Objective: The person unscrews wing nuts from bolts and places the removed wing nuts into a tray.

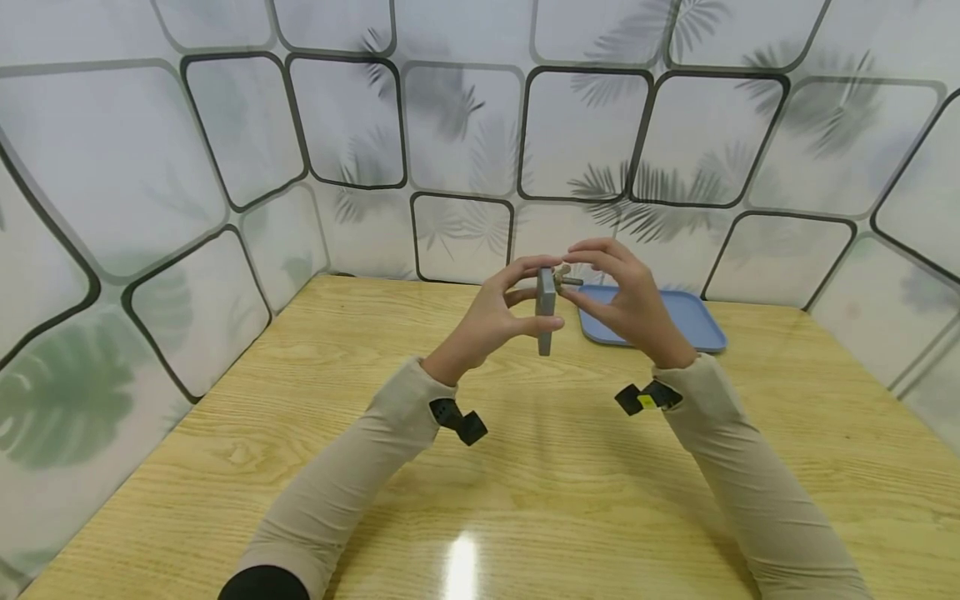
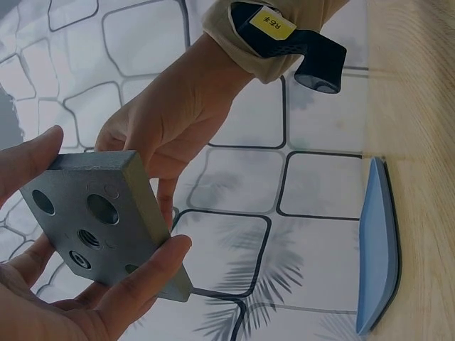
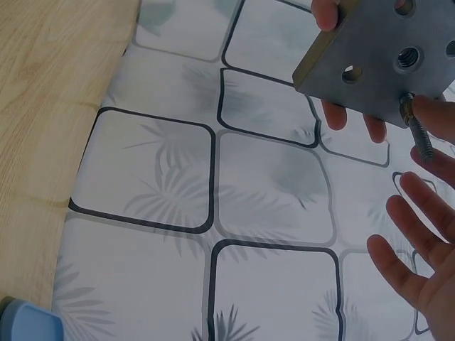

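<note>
My left hand grips a thick grey metal plate by its edges, thumb on one side and fingers on the other. The plate is held on edge above the table and has several round holes, one threaded. From its right face sticks a threaded bolt with a small brass-coloured wing nut close to the plate. My right hand pinches at the wing nut, thumb and index finger on either side. Its other fingers are spread apart. In the left wrist view the plate hides the bolt.
A shallow blue tray lies on the wooden table, behind and beside my right hand. A patterned curtain with leaf prints surrounds the table's back and sides.
</note>
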Available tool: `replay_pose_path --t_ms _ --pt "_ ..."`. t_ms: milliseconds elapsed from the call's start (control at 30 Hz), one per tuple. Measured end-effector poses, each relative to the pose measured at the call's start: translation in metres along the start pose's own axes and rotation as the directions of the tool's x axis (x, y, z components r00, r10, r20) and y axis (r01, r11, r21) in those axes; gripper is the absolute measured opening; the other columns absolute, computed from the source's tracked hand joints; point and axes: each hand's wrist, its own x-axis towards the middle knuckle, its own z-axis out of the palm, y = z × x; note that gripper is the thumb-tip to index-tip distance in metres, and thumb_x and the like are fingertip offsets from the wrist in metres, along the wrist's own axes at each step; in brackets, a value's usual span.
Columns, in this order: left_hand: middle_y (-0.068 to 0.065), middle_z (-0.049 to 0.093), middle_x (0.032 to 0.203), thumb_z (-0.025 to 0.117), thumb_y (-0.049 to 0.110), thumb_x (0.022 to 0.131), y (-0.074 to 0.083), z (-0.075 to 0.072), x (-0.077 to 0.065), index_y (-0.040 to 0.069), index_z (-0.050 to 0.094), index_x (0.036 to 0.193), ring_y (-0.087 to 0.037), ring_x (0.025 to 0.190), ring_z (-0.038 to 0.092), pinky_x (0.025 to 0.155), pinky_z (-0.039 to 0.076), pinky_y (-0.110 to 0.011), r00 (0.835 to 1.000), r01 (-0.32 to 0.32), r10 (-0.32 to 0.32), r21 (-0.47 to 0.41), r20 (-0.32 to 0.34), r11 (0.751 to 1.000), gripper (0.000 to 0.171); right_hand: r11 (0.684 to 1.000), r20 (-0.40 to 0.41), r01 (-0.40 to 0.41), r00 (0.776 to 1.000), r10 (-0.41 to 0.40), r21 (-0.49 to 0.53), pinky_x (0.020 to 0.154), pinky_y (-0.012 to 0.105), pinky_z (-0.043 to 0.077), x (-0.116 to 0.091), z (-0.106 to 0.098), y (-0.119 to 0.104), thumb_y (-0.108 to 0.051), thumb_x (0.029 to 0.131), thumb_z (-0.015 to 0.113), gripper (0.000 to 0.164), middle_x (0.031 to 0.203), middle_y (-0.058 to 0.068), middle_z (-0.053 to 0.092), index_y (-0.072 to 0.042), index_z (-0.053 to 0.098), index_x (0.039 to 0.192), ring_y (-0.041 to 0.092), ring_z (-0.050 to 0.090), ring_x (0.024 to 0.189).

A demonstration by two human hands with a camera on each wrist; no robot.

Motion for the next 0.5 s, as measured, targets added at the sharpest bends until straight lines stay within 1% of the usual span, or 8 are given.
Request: replay_pose_path --t_ms 133,200,300,367,500 --pt "-0.004 0.034 0.147 0.065 -0.001 0.084 -0.0011 -0.0002 0.0007 0.014 0.042 0.14 -0.033 0.128 0.045 0.089 0.055 -0.038 1.0 -0.003 0.003 0.0 0.0 1.0 0.062 1.0 0.003 0.0 1.0 0.0 0.004 0.087 0.033 0.046 0.0005 -0.0005 0.0005 0.001 0.076 0.075 0.039 0.118 0.015 0.059 -0.002 0.065 0.113 0.026 0.054 0.108" --pt "-0.004 0.035 0.147 0.065 -0.001 0.084 -0.0016 -0.0002 0.0012 0.013 0.043 0.14 -0.032 0.13 0.043 0.091 0.054 -0.037 1.0 -0.012 0.012 0.002 0.0 1.0 0.061 1.0 -0.001 0.011 1.0 -0.011 0.01 0.088 0.032 0.046 0.0007 -0.0003 0.0006 0.003 0.075 0.075 0.038 0.117 0.014 0.059 -0.002 0.066 0.111 0.026 0.054 0.107" --pt "-0.005 0.035 0.147 0.065 -0.001 0.084 -0.0016 -0.0001 0.0015 0.013 0.042 0.14 -0.032 0.13 0.043 0.091 0.054 -0.037 1.0 -0.013 0.013 0.003 -0.001 1.0 0.062 0.999 -0.018 0.04 0.999 -0.04 0.022 0.091 0.033 0.047 0.0012 -0.0002 0.0001 0.005 0.074 0.075 0.034 0.115 0.015 0.059 -0.002 0.067 0.107 0.028 0.055 0.106" --pt "-0.005 0.035 0.146 0.065 -0.001 0.084 -0.0014 0.0 0.0018 0.014 0.042 0.14 -0.033 0.129 0.045 0.089 0.055 -0.038 1.0 -0.002 0.002 -0.004 -0.002 1.0 0.062 0.997 -0.033 0.064 0.997 -0.063 0.036 0.092 0.033 0.047 0.0015 -0.0002 -0.0002 0.007 0.074 0.074 0.029 0.114 0.016 0.06 -0.002 0.069 0.101 0.029 0.055 0.105" --pt "-0.006 0.035 0.146 0.065 -0.001 0.084 -0.0007 0.0001 0.0019 0.015 0.042 0.14 -0.035 0.128 0.046 0.084 0.057 -0.039 1.0 0.018 -0.018 -0.018 0.0 1.0 0.063 0.992 -0.05 0.105 0.994 -0.101 0.065 0.087 0.023 0.049 0.0013 -0.0005 0.0005 0.005 0.078 0.072 0.012 0.111 0.017 0.06 -0.002 0.072 0.089 0.031 0.058 0.097"
